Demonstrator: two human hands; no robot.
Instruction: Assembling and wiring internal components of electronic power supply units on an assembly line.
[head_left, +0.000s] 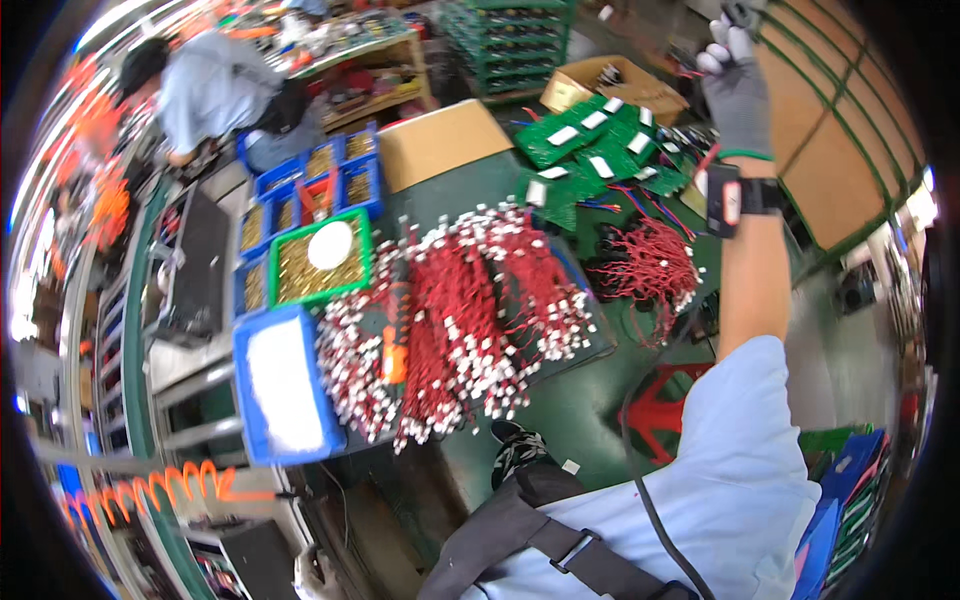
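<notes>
My right hand [738,95], in a grey glove with pale fingertips, is stretched up to the far right, beside a green-framed rack. Its fingers are curled at a small dark object [738,14] at the picture's top edge; its kind is unclear. My left hand [316,576], also gloved, hangs low at the bottom edge, blurred and partly cut off, beside a dark box. Bundles of red wires with white connectors [455,310] cover the bench in front of me. An orange-and-black electric screwdriver [396,335] lies upon them.
Blue bins [360,187] and a green tray [292,262] hold brass-coloured small parts. A blue tray [240,385] has white contents. More red wires [655,262], green packs [580,135] and a carton [650,90] lie right. A red stool [665,400] stands below. Another person [215,90] works far left.
</notes>
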